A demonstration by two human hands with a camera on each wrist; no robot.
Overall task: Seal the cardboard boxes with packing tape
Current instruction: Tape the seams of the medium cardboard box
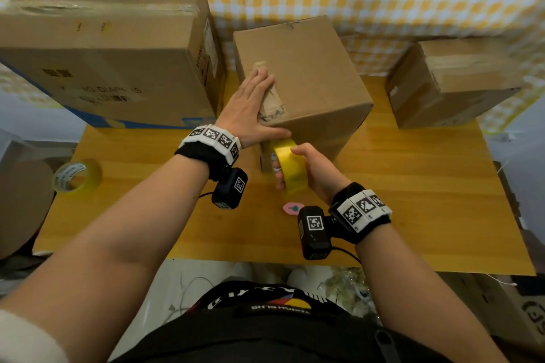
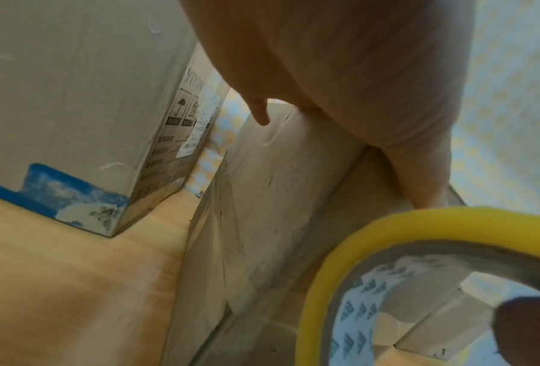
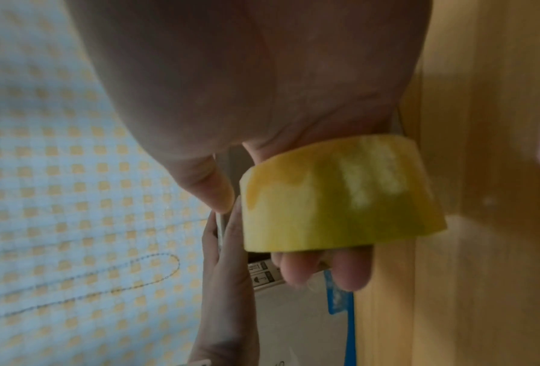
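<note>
A medium cardboard box stands in the middle of the wooden table. My left hand lies flat on its top near the left edge, fingers straight, the thumb along the front edge, pressing down a strip of tape. My right hand grips a yellow tape roll against the box's front face; the fingers pass through the core. In the right wrist view the roll fills the centre with fingertips below it. In the left wrist view the roll sits at the lower right beside the box.
A large printed box stands at the back left, close to the middle box. A smaller taped box sits at the back right. A second tape roll lies at the table's left edge. A small pink object lies near the front.
</note>
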